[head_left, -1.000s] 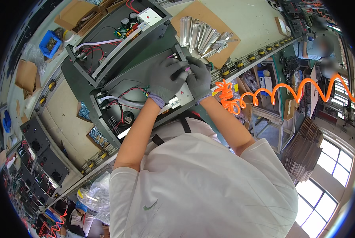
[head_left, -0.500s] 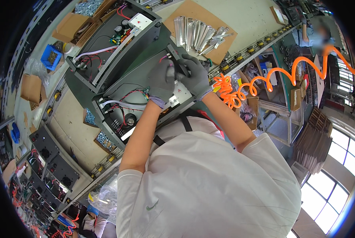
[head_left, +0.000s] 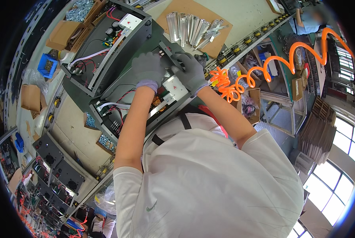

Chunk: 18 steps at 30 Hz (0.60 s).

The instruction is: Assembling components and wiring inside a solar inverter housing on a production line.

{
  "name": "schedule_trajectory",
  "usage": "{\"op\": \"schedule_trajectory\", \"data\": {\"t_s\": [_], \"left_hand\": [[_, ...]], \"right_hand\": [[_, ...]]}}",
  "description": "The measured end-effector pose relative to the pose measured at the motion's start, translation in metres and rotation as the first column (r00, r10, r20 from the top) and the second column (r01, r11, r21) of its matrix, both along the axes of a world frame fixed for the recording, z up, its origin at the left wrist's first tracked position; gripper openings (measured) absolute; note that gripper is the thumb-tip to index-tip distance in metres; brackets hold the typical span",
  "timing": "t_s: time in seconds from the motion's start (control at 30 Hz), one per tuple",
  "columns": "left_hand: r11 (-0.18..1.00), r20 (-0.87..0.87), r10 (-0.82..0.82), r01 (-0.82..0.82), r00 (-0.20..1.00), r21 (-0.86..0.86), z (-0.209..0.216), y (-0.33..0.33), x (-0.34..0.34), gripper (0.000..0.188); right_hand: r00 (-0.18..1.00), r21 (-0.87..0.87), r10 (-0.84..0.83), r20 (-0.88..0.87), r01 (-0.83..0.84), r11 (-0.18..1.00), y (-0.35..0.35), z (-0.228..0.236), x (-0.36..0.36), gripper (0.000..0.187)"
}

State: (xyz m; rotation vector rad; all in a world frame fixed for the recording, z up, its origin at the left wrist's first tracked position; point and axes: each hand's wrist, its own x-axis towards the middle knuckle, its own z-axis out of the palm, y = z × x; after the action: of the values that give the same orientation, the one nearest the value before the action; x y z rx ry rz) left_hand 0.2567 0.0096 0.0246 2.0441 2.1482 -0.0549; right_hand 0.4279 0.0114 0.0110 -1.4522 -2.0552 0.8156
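A dark grey metal case (head_left: pixel 122 85), open on top with wires and circuit parts inside, lies before me. My left hand (head_left: pixel 147 68), in a grey glove, is over the case's interior, its fingers bent down with the tips hidden. At the right end of the case is my right hand (head_left: pixel 191 71), also gloved, with bent fingers closed around the end panel (head_left: pixel 165 50). Just below the hands sits a silvery metal cover plate (head_left: pixel 176 88) with a small red mark. The white cable bundle (head_left: pixel 114 106) runs along the case's left part.
A second similar case (head_left: pixel 106 47) stands behind, to the left. Several silvery metal strips (head_left: pixel 191 29) lie on a brown board (head_left: pixel 221 41) at the back. An orange coiled hose (head_left: pixel 270 65) hangs at the right. A blue bin (head_left: pixel 47 65) and cardboard boxes (head_left: pixel 31 97) hold small parts.
My left hand has moved left and up, away from the right hand, uncovering more of the cover plate. The right hand stays by the end panel. The whole view has shifted slightly.
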Motion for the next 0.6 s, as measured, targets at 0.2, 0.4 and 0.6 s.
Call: {"op": "schedule_trajectory", "data": {"t_s": [0.2, 0.4, 0.6], "left_hand": [[0.999, -0.008, -0.021, 0.021, 1.0, -0.027, 0.003, 0.006, -0.003, 0.023], [0.997, -0.036, -0.053, 0.051, 0.998, -0.059, -0.001, 0.011, -0.003, 0.021], [0.997, -0.032, -0.059, 0.057, 0.998, -0.045, -0.006, 0.013, 0.0, 0.021]], "right_hand": [[0.999, -0.027, -0.003, -0.035, 0.002, 1.0, -0.001, 0.004, -0.003, 0.039], [0.999, -0.059, -0.006, -0.035, 0.004, 0.998, 0.001, 0.005, -0.002, 0.037], [1.0, -0.061, 0.015, 0.005, -0.015, 0.998, 0.0, 0.007, -0.004, 0.038]]}}
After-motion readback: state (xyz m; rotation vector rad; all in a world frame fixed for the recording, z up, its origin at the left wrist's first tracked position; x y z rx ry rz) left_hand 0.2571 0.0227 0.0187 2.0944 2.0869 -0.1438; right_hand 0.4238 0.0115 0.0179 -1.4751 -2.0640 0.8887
